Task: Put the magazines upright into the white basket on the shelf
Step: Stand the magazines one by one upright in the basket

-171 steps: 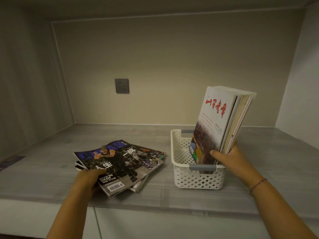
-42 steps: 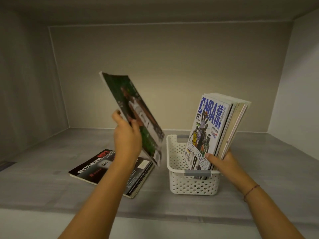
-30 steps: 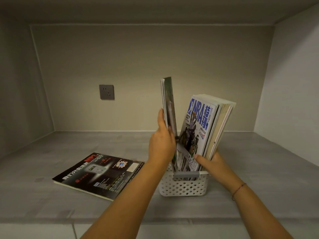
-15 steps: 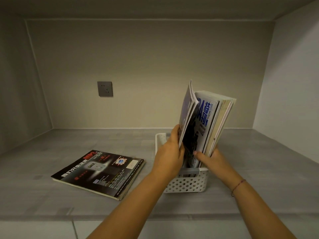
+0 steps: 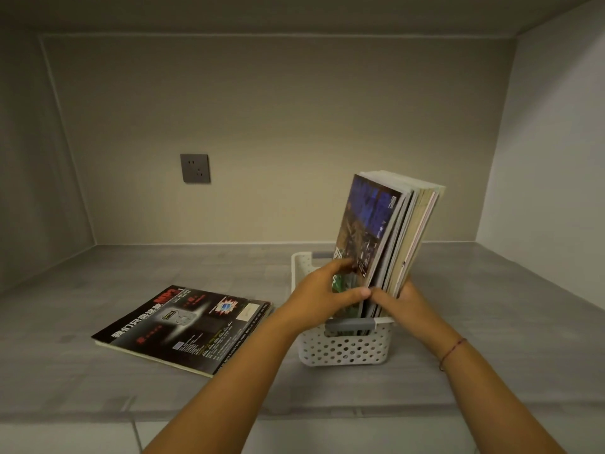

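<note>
A white perforated basket (image 5: 347,350) stands on the grey shelf (image 5: 98,283), right of centre. Several magazines (image 5: 389,231) stand upright in it, leaning a little to the right. My left hand (image 5: 322,294) lies flat against the front cover of the nearest magazine, thumb along its lower edge. My right hand (image 5: 397,301) grips the stack from the right side near the basket rim. One black magazine with red lettering (image 5: 183,326) lies flat on the shelf to the left of the basket.
A grey wall socket (image 5: 195,168) is on the back wall. Side walls close the shelf at left and right, with the ceiling low above. The shelf's front edge runs across below my forearms.
My left hand has pushed the magazine it carried against the upright stack in the basket; its cover now lies flush with the others. My right hand stayed on the stack.
</note>
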{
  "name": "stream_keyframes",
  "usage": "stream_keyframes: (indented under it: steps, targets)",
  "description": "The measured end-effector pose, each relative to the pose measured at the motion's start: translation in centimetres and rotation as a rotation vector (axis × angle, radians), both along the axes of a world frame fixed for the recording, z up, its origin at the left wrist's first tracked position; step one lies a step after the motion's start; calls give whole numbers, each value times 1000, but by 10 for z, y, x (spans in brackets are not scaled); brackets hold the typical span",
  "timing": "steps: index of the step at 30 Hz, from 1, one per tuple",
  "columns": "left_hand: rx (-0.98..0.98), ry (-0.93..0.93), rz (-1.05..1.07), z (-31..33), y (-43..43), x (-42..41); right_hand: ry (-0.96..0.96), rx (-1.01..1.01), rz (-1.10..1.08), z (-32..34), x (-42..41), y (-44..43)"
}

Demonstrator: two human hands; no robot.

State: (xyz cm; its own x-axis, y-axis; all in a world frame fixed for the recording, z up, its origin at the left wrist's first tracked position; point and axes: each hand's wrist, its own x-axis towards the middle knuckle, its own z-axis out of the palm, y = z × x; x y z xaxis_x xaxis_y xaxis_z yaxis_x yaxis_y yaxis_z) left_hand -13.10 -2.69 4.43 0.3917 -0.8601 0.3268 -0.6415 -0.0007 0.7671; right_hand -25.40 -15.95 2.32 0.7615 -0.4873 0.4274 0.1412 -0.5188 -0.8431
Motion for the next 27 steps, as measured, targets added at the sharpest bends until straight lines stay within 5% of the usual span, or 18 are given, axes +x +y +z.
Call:
stream_keyframes:
  steps: [14, 16, 19, 22, 27]
  targets:
    - [78, -66, -88, -3, 3, 3, 7, 21, -47, -4, 3, -1]
    - [-36, -32, 56, -8, 19, 13, 21, 33, -66, -4, 3, -1]
    - [-159, -9, 554, -28, 58, 49, 16, 63, -82, -5, 3, -1]
    - [273, -65, 1074, -55, 113, 97, 9, 64, -84, -4, 3, -1]
    - [526, 118, 1238, -80, 183, 149, 10, 71, -76, -3, 3, 1]
